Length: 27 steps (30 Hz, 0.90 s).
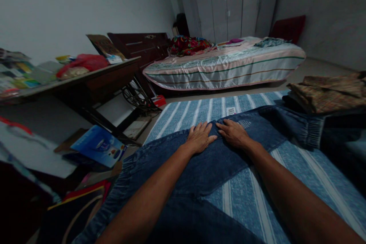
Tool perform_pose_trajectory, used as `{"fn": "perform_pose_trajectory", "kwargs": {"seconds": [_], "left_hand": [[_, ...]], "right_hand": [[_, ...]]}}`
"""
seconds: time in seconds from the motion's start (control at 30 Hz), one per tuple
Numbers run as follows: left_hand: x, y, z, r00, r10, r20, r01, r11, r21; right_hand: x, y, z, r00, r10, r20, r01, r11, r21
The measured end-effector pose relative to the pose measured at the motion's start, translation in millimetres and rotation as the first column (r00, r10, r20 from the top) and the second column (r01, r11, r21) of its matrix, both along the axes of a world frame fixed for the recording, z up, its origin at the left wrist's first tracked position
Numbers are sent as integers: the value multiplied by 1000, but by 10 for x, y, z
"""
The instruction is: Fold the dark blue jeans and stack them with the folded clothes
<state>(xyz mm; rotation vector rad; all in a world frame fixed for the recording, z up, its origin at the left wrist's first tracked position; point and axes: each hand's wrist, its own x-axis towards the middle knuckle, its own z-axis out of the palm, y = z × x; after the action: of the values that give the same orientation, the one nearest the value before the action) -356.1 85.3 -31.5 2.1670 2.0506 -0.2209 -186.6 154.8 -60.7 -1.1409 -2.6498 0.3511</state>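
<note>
A pair of dark blue jeans [168,160] lies spread over a blue and white striped cloth [309,167]. Its gathered waistband is at the left, and one leg stretches away to a gathered cuff at the right. My left hand [199,137] rests flat on the upper leg with its fingers spread. Close beside it, my right hand [233,133] also lies on the denim, fingers stretched out and lightly bent. Pale printed lettering shows on the leg just past my right hand. The other leg runs toward me, partly hidden under my left forearm.
Folded clothes [328,93] are stacked at the right edge. A bed [228,66] with a shiny cover stands behind. To the left are a sewing-machine table [114,68] loaded with items, a blue box [98,146] and a dark bag [74,211].
</note>
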Motion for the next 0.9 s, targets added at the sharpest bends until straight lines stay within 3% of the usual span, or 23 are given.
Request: {"fn": "perform_pose_trajectory", "kwargs": {"seconds": [0.27,0.47,0.57,0.9], "left_hand": [[-6,-3,-15,1000,1,0,-1,1000,8],[16,70,142,1000,10,20,-8,994,-105],[68,153,187,998,-1,61,6,997,-82],[94,167,29,988,-99,119,100,995,-5]], "right_hand": [[-12,0,-1,1000,-16,-8,16,1000,-7],[-31,-7,-12,1000,-22,-3,22,1000,-15],[-32,-22,1,1000,-19,-2,19,1000,-4],[-8,12,-21,1000,13,-20,-12,1000,15]]}}
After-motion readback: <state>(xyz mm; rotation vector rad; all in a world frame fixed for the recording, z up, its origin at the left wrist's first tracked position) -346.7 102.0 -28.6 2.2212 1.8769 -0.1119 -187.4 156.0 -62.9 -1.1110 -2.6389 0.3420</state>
